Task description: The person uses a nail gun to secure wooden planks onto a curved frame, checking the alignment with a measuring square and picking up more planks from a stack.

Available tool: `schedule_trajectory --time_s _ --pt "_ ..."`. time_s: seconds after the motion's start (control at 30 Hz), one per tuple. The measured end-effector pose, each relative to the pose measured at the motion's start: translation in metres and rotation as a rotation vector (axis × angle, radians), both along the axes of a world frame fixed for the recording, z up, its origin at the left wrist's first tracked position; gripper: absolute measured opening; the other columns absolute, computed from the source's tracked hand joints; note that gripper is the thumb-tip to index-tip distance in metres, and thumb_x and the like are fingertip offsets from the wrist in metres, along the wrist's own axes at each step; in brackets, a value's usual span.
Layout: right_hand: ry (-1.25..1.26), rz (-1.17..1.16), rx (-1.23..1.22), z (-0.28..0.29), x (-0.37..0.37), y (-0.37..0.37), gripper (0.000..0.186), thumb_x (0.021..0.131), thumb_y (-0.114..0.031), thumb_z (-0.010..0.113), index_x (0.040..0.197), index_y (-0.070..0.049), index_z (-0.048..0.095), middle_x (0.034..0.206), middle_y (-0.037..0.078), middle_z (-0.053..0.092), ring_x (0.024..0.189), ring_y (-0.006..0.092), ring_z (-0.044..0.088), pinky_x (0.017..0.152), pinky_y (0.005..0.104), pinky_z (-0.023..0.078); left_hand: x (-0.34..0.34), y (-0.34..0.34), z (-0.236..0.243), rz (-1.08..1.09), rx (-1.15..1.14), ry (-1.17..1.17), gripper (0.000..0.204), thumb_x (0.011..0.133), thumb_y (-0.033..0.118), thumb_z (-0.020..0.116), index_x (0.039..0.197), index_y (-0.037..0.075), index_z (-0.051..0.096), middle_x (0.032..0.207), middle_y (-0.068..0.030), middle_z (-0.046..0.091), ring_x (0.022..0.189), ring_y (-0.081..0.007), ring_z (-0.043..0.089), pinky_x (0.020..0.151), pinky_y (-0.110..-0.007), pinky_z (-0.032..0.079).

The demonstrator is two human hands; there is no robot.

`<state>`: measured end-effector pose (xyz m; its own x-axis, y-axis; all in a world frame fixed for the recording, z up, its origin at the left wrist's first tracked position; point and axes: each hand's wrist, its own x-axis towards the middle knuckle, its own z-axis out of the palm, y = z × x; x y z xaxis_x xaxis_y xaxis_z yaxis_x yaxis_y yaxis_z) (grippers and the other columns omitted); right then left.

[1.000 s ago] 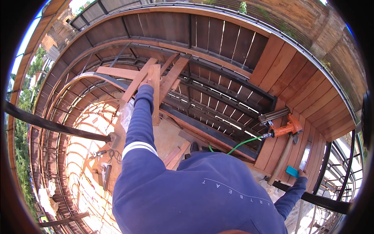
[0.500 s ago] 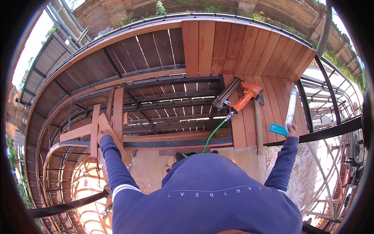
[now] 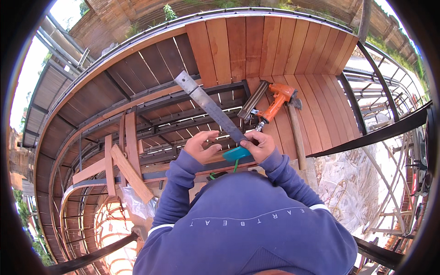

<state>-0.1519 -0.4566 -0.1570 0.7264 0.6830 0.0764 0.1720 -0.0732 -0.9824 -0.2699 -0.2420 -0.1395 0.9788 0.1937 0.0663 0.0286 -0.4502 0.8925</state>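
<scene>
My right hand grips a try square near where its steel blade meets the teal handle. The blade slants up and left over the dark metal frame. My left hand is open beside the blade, palm inward, fingers apart and holding nothing. An orange nail gun lies on the reddish planks beyond my right hand. A hammer with a wooden handle lies beside it, its head partly behind the gun. To the left, a loose wooden board leans across other boards.
Reddish planks cover the right part of the curved bench's back and seat. At left, the black metal frame shows open gaps. A green hose runs near my body. Clear plastic lies by the boards.
My left hand has let go of the loose board and moved right to the middle. My right hand has brought the try square left and inward, its blade now slanting left.
</scene>
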Motion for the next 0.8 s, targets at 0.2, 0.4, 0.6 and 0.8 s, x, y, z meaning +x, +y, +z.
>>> schedule_trajectory --time_s 0.2,0.4,0.6,0.8 --pt "0.029 0.143 -0.007 -0.018 -0.011 0.015 0.015 0.085 -0.004 0.067 0.099 0.0 0.068 0.084 0.006 0.069 0.079 0.0113 0.064 0.072 0.0277 0.051 0.008 -0.034 -0.019 -0.178 0.13 0.237 0.027 0.079 0.017 0.072 0.1 0.001 0.067 0.09 -0.014 0.068 0.085 -0.0297 0.066 0.077 -0.036 0.051" --pt "-0.018 -0.013 0.078 -0.024 -0.001 0.019 0.021 0.085 -0.006 0.067 0.105 0.0 0.065 0.089 0.007 0.067 0.082 0.0139 0.064 0.069 0.0289 0.052 0.013 -0.034 -0.035 -0.044 0.188 0.003 0.022 0.079 0.017 0.072 0.091 0.0 0.066 0.086 -0.0161 0.065 0.08 -0.0346 0.063 0.072 -0.039 0.05" --pt "-0.386 -0.375 -0.29 -0.052 0.031 -0.029 0.02 0.083 -0.011 0.065 0.1 0.0 0.063 0.088 0.014 0.065 0.077 0.0248 0.065 0.069 0.0331 0.052 0.021 0.036 -0.045 0.162 0.463 0.001 0.021 0.079 0.02 0.071 0.089 0.002 0.066 0.084 -0.015 0.063 0.08 -0.0353 0.062 0.071 -0.04 0.049" --pt "-0.487 -0.518 -0.583 -0.1 0.043 -0.078 0.017 0.084 -0.018 0.061 0.093 -0.003 0.064 0.09 0.016 0.064 0.085 0.0363 0.061 0.075 0.0441 0.049 0.068 0.13 -0.056 0.274 0.632 0.032 0.025 0.08 0.026 0.07 0.094 0.004 0.067 0.092 -0.0172 0.066 0.088 -0.0379 0.062 0.078 -0.043 0.049"
